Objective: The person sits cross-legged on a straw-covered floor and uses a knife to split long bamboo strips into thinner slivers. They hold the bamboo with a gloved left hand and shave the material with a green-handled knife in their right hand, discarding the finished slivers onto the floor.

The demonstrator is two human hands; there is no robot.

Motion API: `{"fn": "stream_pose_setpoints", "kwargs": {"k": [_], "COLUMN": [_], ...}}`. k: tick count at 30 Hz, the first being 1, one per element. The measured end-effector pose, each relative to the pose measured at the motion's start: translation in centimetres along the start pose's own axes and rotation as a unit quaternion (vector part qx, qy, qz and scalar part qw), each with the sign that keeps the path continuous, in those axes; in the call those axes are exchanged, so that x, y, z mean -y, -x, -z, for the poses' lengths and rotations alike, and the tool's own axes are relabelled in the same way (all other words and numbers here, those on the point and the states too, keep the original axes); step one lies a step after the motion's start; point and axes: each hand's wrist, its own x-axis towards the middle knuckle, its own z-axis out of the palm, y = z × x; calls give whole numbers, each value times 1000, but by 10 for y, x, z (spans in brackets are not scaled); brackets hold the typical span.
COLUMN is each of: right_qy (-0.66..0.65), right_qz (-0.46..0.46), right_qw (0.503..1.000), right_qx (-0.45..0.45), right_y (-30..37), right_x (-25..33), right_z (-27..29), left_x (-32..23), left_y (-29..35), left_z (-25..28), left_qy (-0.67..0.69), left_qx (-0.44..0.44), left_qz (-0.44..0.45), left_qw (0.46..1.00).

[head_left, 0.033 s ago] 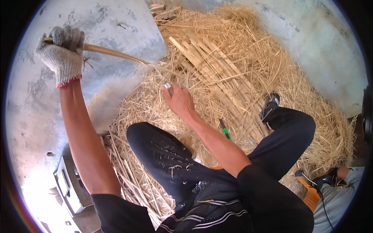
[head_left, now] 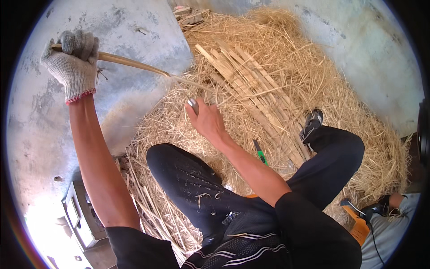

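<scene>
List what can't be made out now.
All in the head view:
Tan strip: section in the gloved left hand hidden by its fingers; far end blurs into straw.
Metal-ended tool: handle mostly hidden by the right hand; any blade too blurred to tell.
Orange object: all but a sliver covered by the dark trousers.
Grey-clad person: cut off by the image rim, lower right.

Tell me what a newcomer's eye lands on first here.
Probably the gloved left hand at upper left, gripping a long pale strip that slants down toward the bare right hand near the centre, which holds a silver-ended tool. Next, the golden straw across the middle and upper right, with a bundle of flat strips amid it. A small green-and-black tool stands out just right of centre.
</scene>
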Motion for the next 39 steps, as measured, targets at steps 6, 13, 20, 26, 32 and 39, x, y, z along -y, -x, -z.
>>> {"fn": "stream_pose_setpoints", "kwargs": {"k": [6, 13, 20, 26, 32, 39], "right_qy": [96, -29, -337, -49, 139, -389], "right_qz": [-37, -74, -247, -59, -39, -306], "right_qw": [992, 997, 904, 996, 987, 855], "right_qx": [-67, -11, 93, 37, -76, 155], "right_y": [-33, -8, -19, 1, -44, -30], "right_x": [-95, -111, -68, -48, -161, -122], "right_z": [-34, -26, 6, -11, -27, 11], "left_x": [9, 5, 6, 9, 17, 2], "left_y": [-35, -24, -31, -14, -29, -10], "left_z": [17, 0, 5, -8, -12, -16], "left_qy": [68, -13, 6, -32, 59, 3], "left_qx": [279, 156, 201, 93, 200, 85], "left_qz": [17, -10, 1, -40, 4, -19], "left_qw": [958, 988, 980, 994, 978, 996]}}
